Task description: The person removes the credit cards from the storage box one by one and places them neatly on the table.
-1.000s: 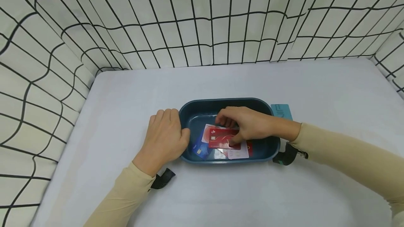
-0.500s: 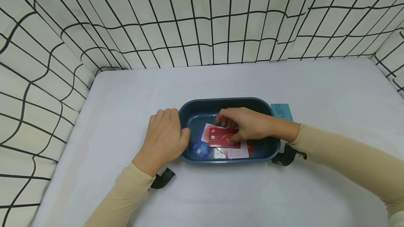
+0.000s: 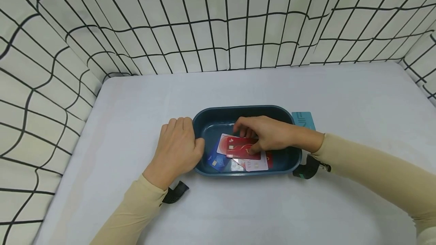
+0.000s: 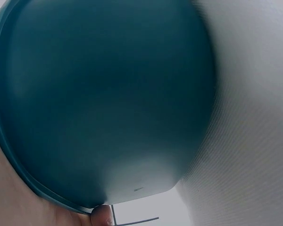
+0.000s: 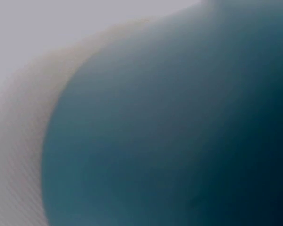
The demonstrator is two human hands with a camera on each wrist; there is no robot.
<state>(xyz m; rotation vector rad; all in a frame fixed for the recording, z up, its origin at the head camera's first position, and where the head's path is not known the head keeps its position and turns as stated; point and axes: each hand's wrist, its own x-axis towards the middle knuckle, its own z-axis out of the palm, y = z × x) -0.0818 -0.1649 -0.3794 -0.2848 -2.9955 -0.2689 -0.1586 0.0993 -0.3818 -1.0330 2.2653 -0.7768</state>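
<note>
A dark blue rectangular plastic container [image 3: 243,175] with rounded corners stands on the table. My left hand [image 3: 178,146] grips its left rim; in the left wrist view a fingertip [image 4: 101,215] curls at the rim beside the container's outer wall [image 4: 108,103]. Over the inside of the container, my right hand [image 3: 270,133] pinches a red bank card [image 3: 239,147] by its right part, thumb on top. Under it lie a blue card [image 3: 217,161], a white card [image 3: 257,162] and other partly covered red and pale cards. Only the container's blurred outer wall [image 5: 146,127] fills the right wrist view.
A teal card [image 3: 304,120] lies on the table just right of the container, partly behind the right wrist. White cloth covers the table [image 3: 204,211]. Walls with a black grid pattern [image 3: 218,22] stand behind and at the sides.
The red card and the right hand's thumb have shifted very slightly up and to the right. My left hand has stayed at the container's rim.
</note>
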